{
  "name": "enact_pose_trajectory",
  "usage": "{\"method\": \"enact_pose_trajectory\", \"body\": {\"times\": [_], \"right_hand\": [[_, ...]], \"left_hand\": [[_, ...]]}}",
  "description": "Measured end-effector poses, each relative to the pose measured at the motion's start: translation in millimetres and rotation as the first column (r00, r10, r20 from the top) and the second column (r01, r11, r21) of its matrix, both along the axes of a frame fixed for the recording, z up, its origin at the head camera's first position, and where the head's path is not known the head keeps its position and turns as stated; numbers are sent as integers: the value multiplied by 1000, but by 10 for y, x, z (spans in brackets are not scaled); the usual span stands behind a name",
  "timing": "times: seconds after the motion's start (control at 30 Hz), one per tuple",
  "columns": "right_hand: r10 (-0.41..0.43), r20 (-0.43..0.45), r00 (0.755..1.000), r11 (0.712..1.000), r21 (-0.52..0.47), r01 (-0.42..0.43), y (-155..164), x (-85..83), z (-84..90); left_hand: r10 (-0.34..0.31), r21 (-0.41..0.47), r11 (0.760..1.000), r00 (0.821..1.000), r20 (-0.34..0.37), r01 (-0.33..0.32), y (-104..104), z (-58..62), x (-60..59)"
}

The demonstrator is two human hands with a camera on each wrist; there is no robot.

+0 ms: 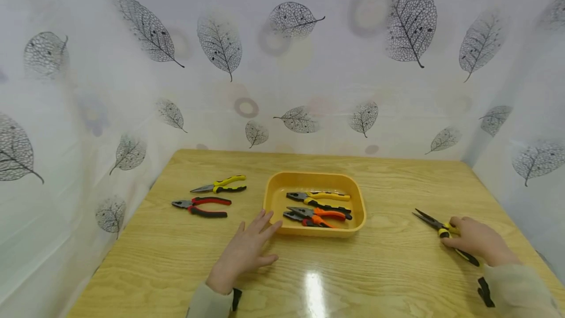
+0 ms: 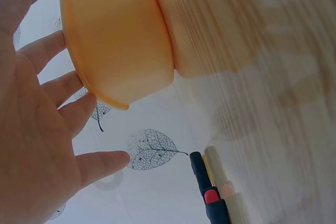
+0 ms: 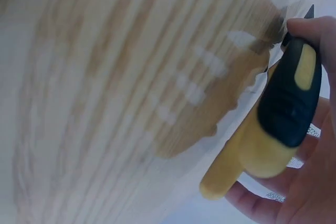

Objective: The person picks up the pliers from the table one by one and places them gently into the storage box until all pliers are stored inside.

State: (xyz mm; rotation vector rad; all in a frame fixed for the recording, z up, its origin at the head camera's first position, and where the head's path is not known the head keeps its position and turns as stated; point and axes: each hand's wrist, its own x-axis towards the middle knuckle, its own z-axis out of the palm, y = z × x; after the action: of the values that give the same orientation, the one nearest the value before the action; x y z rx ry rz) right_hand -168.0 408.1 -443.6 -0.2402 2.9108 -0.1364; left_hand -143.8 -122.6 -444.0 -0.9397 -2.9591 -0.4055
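Observation:
Long-nose pliers with yellow and black handles point(image 1: 443, 232) are in my right hand point(image 1: 478, 240), at the right of the table. The thumb and fingers hold them around the handles, and the jaws point to the far left. In the right wrist view the black-and-yellow handle point(image 3: 286, 103) crosses in front of the palm. My left hand point(image 1: 244, 249) is spread at the near left corner of a yellow tray point(image 1: 318, 232). Its fingertips touch the tray's rim in the left wrist view.
Inside the tray lie yellow-black pliers point(image 1: 309, 196) and orange-handled pliers point(image 1: 322, 212), with red-handled pliers point(image 1: 293, 216) partly hidden below. Left of the tray lie yellow-black long-nose pliers point(image 1: 216, 188) and red-black pliers point(image 1: 192, 205). Leaf-patterned curtain point(image 1: 282, 77) encloses the wooden table.

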Motion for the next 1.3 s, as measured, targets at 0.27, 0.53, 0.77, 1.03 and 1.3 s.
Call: {"method": "enact_pose_trajectory", "body": {"times": [0.27, 0.53, 0.77, 1.03, 1.3], "right_hand": [[-3, -67, 998, 1000, 12, 4, -86, -30, 16], [52, -143, 988, 998, 34, -47, -333, -58, 168], [115, -207, 971, 993, 52, -106, -539, -123, 265], [195, -294, 936, 980, 82, -179, -841, -214, 426], [239, -320, 917, 971, 97, -220, -1139, -331, 556]], "left_hand": [[-2, -7, 1000, 1000, -7, 2, 5, 3, 2], [-6, -3, 1000, 1000, -17, 5, 8, 14, 1], [-6, 0, 1000, 1000, -18, 6, 9, 2, -2], [-2, 8, 1000, 1000, -5, 2, -3, 4, 4], [-4, 16, 1000, 1000, 16, 4, -10, 4, 1]]}}
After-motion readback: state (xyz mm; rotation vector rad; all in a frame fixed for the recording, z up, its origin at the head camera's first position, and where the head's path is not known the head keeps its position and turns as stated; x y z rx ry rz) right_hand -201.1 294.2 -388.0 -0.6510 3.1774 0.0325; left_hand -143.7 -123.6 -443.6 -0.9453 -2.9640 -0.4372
